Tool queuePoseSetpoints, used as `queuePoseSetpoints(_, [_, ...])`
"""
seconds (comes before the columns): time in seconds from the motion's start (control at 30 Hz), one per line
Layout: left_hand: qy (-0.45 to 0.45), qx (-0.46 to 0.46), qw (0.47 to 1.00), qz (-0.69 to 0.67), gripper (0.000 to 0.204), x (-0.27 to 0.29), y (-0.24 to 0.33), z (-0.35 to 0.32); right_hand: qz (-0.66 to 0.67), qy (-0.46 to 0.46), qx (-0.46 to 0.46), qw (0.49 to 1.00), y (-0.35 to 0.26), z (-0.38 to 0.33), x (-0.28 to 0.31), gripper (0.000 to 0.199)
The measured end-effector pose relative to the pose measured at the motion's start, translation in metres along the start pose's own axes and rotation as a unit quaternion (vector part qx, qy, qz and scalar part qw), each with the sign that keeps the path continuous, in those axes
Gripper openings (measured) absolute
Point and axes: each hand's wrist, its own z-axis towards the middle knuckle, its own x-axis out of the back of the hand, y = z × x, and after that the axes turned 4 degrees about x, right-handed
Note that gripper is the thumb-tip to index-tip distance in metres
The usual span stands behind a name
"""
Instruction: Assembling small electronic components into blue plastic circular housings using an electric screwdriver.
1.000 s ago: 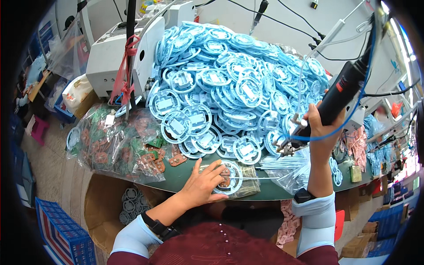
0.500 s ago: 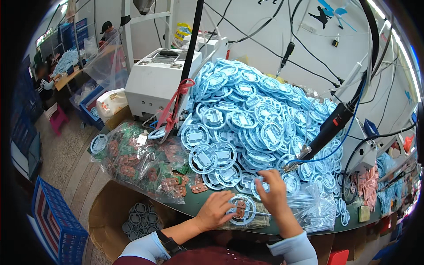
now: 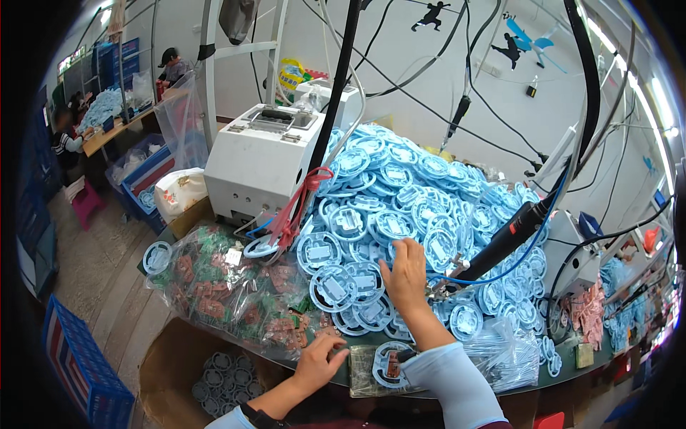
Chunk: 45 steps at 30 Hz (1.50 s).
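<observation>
A light blue plastic ring (image 3: 381,373) with a brown circuit board (image 3: 393,365) in it lies on a flat tape-wrapped block (image 3: 360,377) at the table's front edge. My right forearm partly covers it. My right hand (image 3: 407,280) is raised before the heap of blue plastic rings (image 3: 411,193), open, thumb apart, nothing visible in it. My left hand (image 3: 318,363) hovers left of the block, beside loose brown circuit boards (image 3: 284,327). Its fingers are bent but apart, and I see nothing between them. A black electric screwdriver (image 3: 511,239) hangs slantwise right of my right hand.
A clear bag of circuit boards (image 3: 214,286) lies at left, with a white machine (image 3: 261,168) behind it. Bagged thin clear sticks (image 3: 504,354) lie at right. A cardboard box (image 3: 168,372) with grey round parts stands below left. Cables hang overhead. Other people sit far left.
Both hands have left the ring with the circuit board. My right hand has gone up and left toward the heap, my left hand down and left. The whole view has shifted slightly.
</observation>
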Motion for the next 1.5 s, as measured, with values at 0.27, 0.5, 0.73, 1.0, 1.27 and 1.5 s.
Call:
queuePoseSetpoints(0.27, [-0.067, 0.017, 0.997, -0.027, 0.021, -0.004, 0.011, -0.011, -0.122, -0.002, -0.083, 0.989, 0.032, 0.027, -0.018, 0.085])
queuePoseSetpoints(0.5, [-0.143, 0.06, 0.983, -0.099, 0.023, -0.024, 0.01, -0.017, -0.035, -0.111, -0.343, 0.932, 0.086, -0.018, 0.016, 0.103])
queuePoseSetpoints(0.73, [-0.087, 0.105, 0.978, -0.159, 0.037, -0.034, -0.003, -0.02, 0.135, 0.048, 0.066, 0.987, -0.004, -0.056, 0.066, 0.065])
queuePoseSetpoints(1.0, [-0.043, -0.054, 0.995, 0.073, 0.03, -0.035, -0.025, -0.019, 0.025, 0.149, -0.171, 0.974, 0.052, -0.202, 0.155, 0.038])
queuePoseSetpoints(1.27, [-0.036, -0.057, 0.975, 0.211, 0.023, -0.047, -0.006, -0.015, -0.048, 0.166, -0.248, 0.953, 0.146, -0.232, 0.208, 0.022])
queuePoseSetpoints(1.5, [-0.013, -0.023, 0.977, 0.21, 0.024, -0.051, -0.012, -0.017, -0.214, 0.018, -0.199, 0.956, 0.281, -0.166, 0.185, 0.041])
